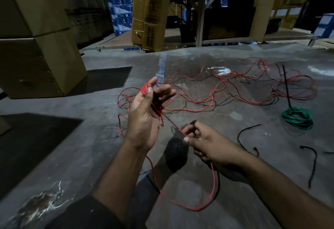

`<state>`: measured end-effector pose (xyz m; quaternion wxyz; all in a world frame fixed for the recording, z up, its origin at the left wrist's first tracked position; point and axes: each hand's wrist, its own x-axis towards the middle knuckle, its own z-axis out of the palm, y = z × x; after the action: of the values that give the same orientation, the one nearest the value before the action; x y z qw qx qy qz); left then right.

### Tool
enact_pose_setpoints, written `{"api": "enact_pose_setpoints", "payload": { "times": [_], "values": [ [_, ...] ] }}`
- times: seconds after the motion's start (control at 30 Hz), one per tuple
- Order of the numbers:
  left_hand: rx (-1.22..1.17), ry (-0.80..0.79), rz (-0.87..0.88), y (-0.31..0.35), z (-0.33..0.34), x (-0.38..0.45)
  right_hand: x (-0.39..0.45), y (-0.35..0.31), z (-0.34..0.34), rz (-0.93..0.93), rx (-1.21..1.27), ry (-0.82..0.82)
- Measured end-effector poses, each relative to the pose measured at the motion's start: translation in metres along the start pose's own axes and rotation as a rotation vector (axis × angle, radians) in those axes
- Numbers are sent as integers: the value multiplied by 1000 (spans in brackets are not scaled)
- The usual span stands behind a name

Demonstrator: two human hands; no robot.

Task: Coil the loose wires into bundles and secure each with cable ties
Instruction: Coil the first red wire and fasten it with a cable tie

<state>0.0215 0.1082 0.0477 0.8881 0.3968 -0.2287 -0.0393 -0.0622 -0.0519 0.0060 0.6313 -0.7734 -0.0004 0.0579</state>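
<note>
My left hand (145, 113) is raised over the floor, palm toward me, with several turns of red wire (144, 89) wound around its fingers and its thumb pressing on the turns. My right hand (204, 142) pinches the same red wire (176, 126) just below, and the strand runs taut between the two hands. Behind them the loose red and black wire (226, 91) sprawls in tangled loops across the concrete floor. A slack loop (207, 201) of it hangs under my right wrist. A green wire bundle (298, 118), coiled, lies at the right.
Black cable ties lie on the floor at the right (314, 163), and one long black tie (286, 85) sticks out of the green bundle. Stacked cardboard boxes (36, 47) stand at the left. More boxes (150, 11) and metal racking (200, 11) stand at the back.
</note>
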Motion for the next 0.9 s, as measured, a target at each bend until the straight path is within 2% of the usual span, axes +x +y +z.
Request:
{"api": "enact_pose_setpoints", "payload": {
  "times": [0.1, 0.17, 0.23, 0.33, 0.43, 0.53, 0.63, 0.73, 0.8, 0.9],
  "values": [
    [340, -66, 43, -2, 1, -2, -4, -12, -3, -161, -346, -10],
    [571, -138, 50, -4, 2, -6, -7, -23, -7, -314, -424, 63],
    [745, -204, 65, -6, 5, -10, -11, -29, -13, -401, -347, 141],
    [986, -271, 71, -9, 8, -15, -15, -35, -18, -407, -149, 180],
    [1096, -324, 29, -9, 10, -19, -14, -37, -22, -439, -19, 292],
    [1005, -424, -105, -6, 18, -24, -8, -35, -28, -492, -26, 429],
    [844, -554, -304, -5, 26, -29, -5, -30, -33, -544, -175, 527],
    [644, -575, -423, -2, 27, -31, -6, -29, -32, -584, -314, 574],
    [405, -529, -522, 1, 27, -29, -5, -28, -36, -578, -344, 570],
    [-141, -424, -619, 5, 22, -19, -1, -23, -45, -513, -187, 427]
  ]
}}
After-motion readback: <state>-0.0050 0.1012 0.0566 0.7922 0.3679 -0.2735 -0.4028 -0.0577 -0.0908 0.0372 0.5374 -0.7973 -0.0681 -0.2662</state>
